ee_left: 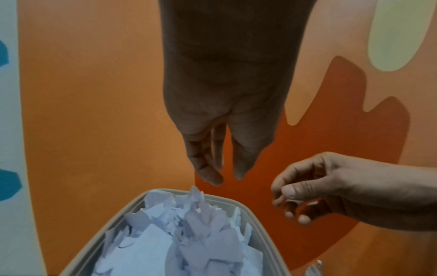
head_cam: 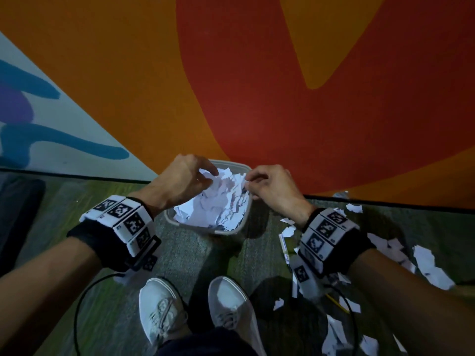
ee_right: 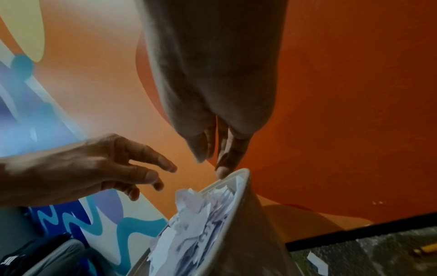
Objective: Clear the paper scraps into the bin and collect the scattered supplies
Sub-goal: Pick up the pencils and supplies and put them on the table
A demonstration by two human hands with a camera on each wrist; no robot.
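- Bin (head_cam: 169,219): grey, on the carpet at the foot of the painted wall, heaped with white paper scraps (head_cam: 218,201); directly under both sets of fingers.
- Left hand (head_cam: 180,178): above the bin's left side, fingers loosely spread, holding nothing.
- Right hand (head_cam: 272,186): above the bin's right rim, fingers lightly curled, nothing plainly held.
- Loose scraps (head_cam: 429,265): strewn on the carpet, right of the right hand.
- Pen (head_cam: 284,249): among them.
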